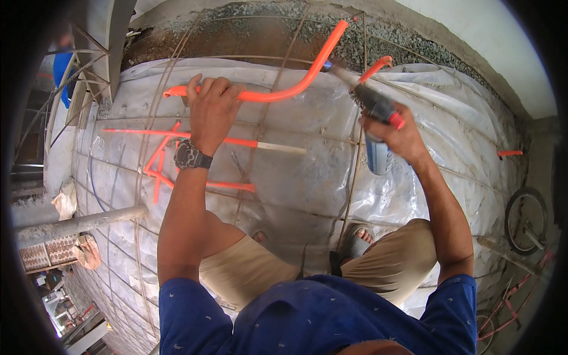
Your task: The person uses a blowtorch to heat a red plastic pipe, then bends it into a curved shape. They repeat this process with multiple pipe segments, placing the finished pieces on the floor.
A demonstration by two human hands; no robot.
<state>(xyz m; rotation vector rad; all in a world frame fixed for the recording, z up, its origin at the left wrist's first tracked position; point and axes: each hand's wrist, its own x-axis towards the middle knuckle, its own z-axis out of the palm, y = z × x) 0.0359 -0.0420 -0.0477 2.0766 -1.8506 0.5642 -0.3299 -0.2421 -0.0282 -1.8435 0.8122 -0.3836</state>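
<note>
Far left: a grey metal pole [83,223] ran across the lower left, with a crumpled bag [87,250] just beside its lower edge; steel framing [89,65] rose above.
Floor: a pale plastic sheet [307,183] covered the floor, with a grid of steel mesh [349,195] lying over it.
Loose pipes: several straight orange pipe pieces [160,171] lay on the sheet near the left wrist, one long length ending in a pale section [281,148].
Left hand: the left hand [212,109] was clenched on the bent orange pipe [278,93], its fingers [204,86] wrapped over the top near the pipe's left end; a dark wristwatch [190,156] sat on the wrist.
Bent orange pipe: it ran level from its left end through the left hand, then curved upward and to the right, ending near the gravel [355,29] at the far edge of the sheet.
Second curved pipe: a shorter orange curved pipe [376,67] stood just right of the first, behind the torch's tip.
Right hand: the right hand [397,133] was closed in a grasp on a handheld gas torch [374,105], its nozzle pointing up-left at the bend of the pipe; a blue canister [377,157] hung below the hand.
Legs: the person squatted in tan shorts [390,260], one sandalled foot [357,239] on the sheet.
Far right: a bicycle wheel [525,220] lay at the edge, well apart from the hands.
</note>
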